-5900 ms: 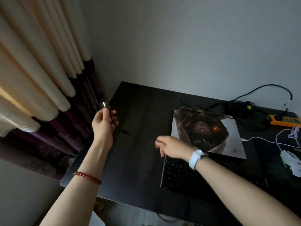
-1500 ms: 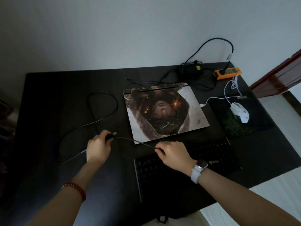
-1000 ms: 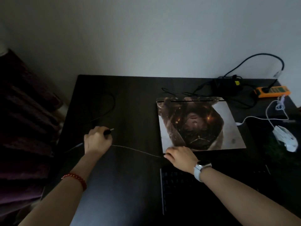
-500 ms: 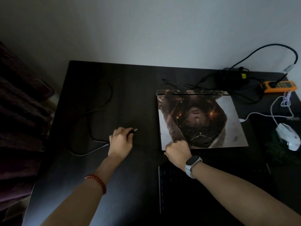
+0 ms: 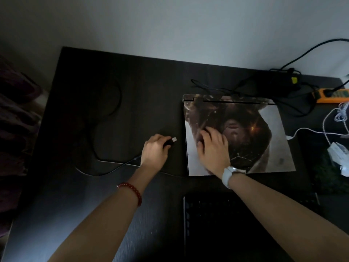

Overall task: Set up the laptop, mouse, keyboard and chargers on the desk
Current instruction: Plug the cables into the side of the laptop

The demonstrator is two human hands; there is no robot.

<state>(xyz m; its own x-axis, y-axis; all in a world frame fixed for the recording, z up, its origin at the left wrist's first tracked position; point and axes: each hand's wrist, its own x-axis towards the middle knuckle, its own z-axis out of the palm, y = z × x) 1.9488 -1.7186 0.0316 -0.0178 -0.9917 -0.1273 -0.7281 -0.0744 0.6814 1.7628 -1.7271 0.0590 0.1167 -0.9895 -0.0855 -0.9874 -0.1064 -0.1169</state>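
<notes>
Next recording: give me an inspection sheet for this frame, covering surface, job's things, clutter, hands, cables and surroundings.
Surface: dark desk, dimly lit.
Job's things: closed laptop with picture lid; black keyboard at near edge; white mouse on dark mat; charger brick behind laptop.
Clutter: nothing seen.
Hands: left hand grips a USB plug pointing toward the laptop's left edge; right hand rests flat on the lid.
Cables: black cable looped left of laptop; white mouse cord; orange power strip with leads.
Surroundings: pale wall; dark curtain at left.
</notes>
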